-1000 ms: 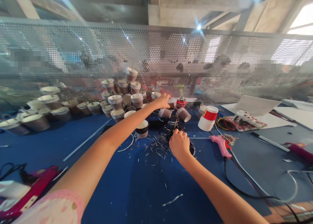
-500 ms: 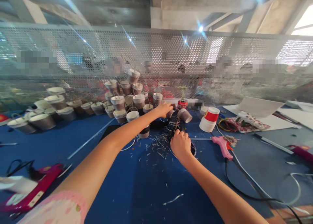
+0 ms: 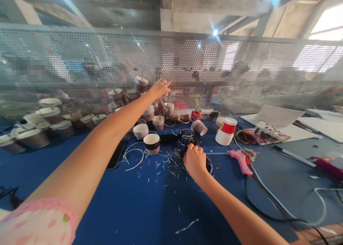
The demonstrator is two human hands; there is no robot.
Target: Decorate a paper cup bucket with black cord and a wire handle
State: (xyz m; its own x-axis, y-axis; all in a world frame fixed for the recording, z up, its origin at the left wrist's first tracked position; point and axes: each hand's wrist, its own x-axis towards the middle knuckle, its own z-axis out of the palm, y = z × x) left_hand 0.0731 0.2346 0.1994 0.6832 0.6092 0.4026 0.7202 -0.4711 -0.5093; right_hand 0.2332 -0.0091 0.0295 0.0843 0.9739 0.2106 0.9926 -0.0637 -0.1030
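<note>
Reach occupied left hand (image 3: 160, 88), fingers loosely spread, hold unclear; buckets (image 3: 169, 110) below called for clearance; right hand (image 3: 195, 161) had fingers curled, grasp hidden, beside dark wires (image 3: 179, 147).

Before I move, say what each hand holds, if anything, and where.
It cannot be told: the left hand is raised by the stacked buckets, grip unclear; the right hand curls over a dark tangle, fingertips hidden.

My right hand (image 3: 195, 160) hides what's beneath | my left arm (image 3: 107, 138) covers some stacked pots (image 3: 131, 94) | sleeve (image 3: 40, 220) cut by edge | people (image 3: 238, 73) behind mesh (image 3: 177, 48) blurred
</note>
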